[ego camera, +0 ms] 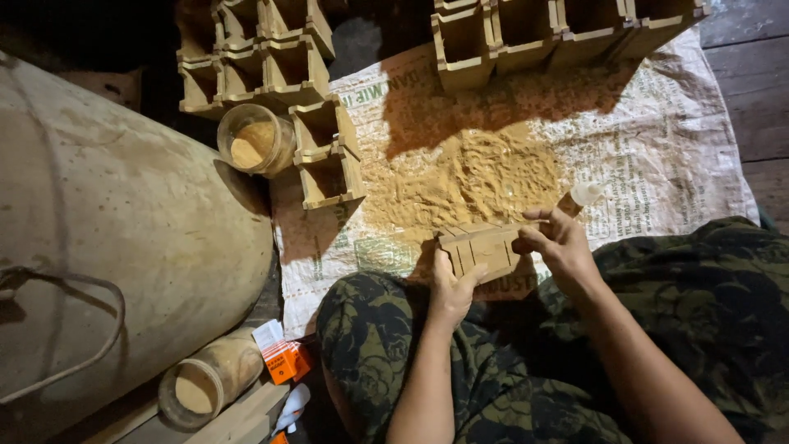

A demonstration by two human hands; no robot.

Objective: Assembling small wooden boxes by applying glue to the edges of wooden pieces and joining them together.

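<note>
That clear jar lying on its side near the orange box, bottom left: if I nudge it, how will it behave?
The clear jar lies on its side and looks round, so it would probably roll. It seems partly filled with pale powder, so it is likely heavier than it looks. I cannot tell whether its mouth is sealed; the powder might spill. The orange box beside it may block rolling that way.

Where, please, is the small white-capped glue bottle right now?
In the head view, the glue bottle is right of centre, pinched in the right hand just above the small wooden box, over the sawdust-strewn sack.
</note>
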